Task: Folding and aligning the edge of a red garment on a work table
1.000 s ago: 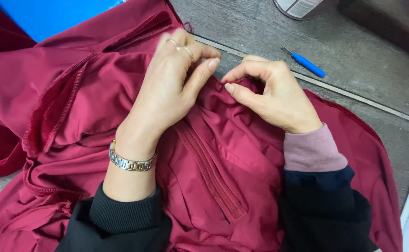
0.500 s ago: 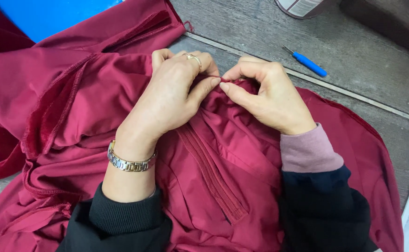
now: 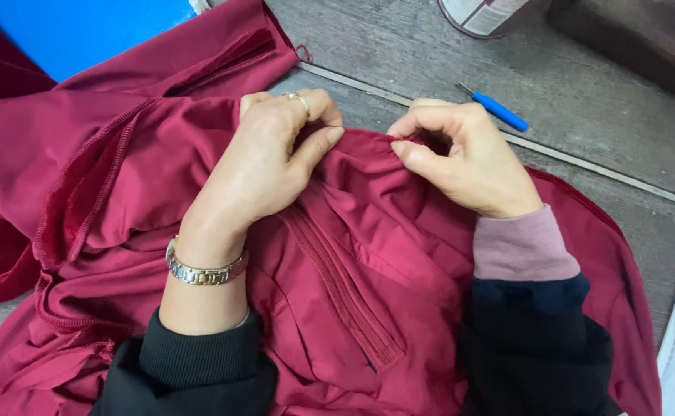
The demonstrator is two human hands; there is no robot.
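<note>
- The left hand [image 3: 264, 158] pinches a fold of the dark red garment [image 3: 383, 277] between thumb and fingers, its grip closed on the cloth near the top of the zipper [image 3: 341, 289].
- The right hand [image 3: 468, 158] is clenched on the same bunched edge, just beside the left, thumb pressing the fold.
- The garment lies spread over the grey wooden bench [image 3: 584, 100], the zipper running down between the wrists.
- A blue-handled seam ripper [image 3: 499, 112] lies on the bench beyond the right hand.
- Risk, as I judge it: pulling the two grips apart too hard could strain the stitching or pucker the slippery cloth; a loose pinch could let it slide.
</note>
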